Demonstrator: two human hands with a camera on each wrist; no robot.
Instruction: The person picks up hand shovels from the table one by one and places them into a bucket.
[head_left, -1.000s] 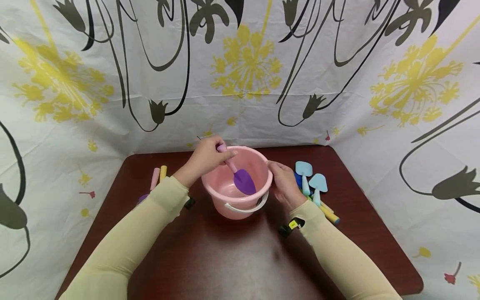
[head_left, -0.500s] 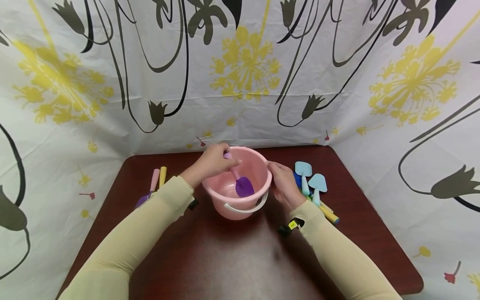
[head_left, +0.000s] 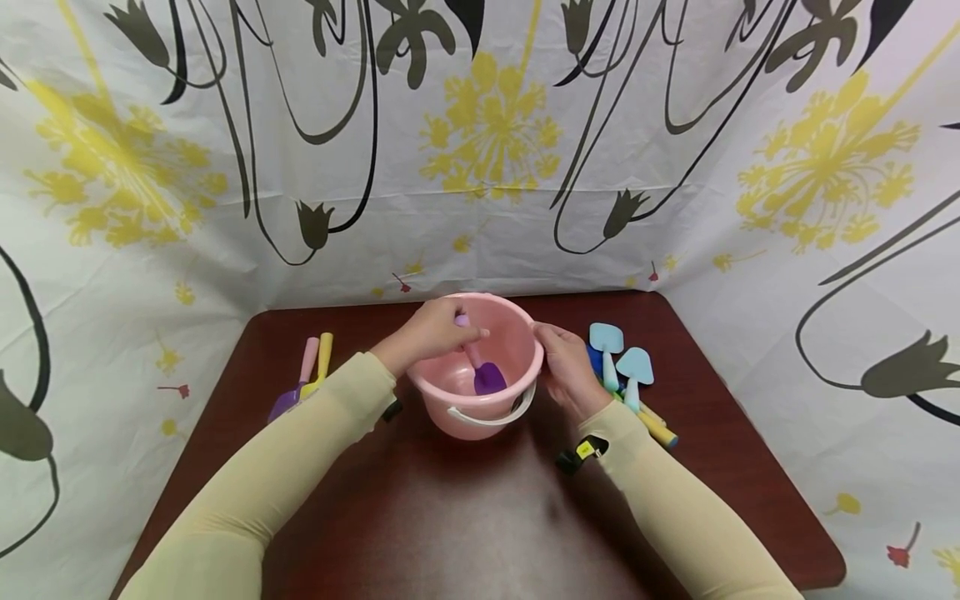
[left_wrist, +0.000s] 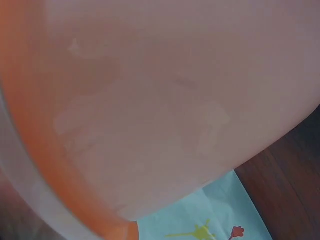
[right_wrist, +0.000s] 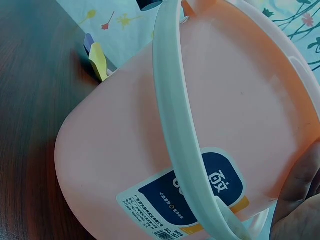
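Note:
In the head view a pink bucket [head_left: 480, 417] stands at the middle of the table, its white handle [head_left: 491, 419] hanging down in front. My left hand [head_left: 437, 333] reaches over the bucket's left rim and holds a toy shovel by its pink handle. The purple blade of that shovel [head_left: 490, 379] points down inside the bucket. On the right, my right hand [head_left: 570, 367] grips the rim, thumb at the edge. The bucket's wall [left_wrist: 165, 110] fills most of the left wrist view, hiding the left hand there. Fingers of the right hand [right_wrist: 300, 200] show beside the labelled wall in the right wrist view.
Left of the bucket lie a purple shovel with a pink handle [head_left: 308, 360] and a yellow shovel [head_left: 324, 357]. To the right, light-blue shovels [head_left: 636, 367] lie on a pile with blue, green and yellow pieces. A patterned sheet [head_left: 480, 233] hangs behind the dark red table [head_left: 465, 517].
My left hand has moved right and slightly down, lowering the shovel deeper into the bucket. The blade now sits lower and more upright. The right hand and bucket have stayed in place.

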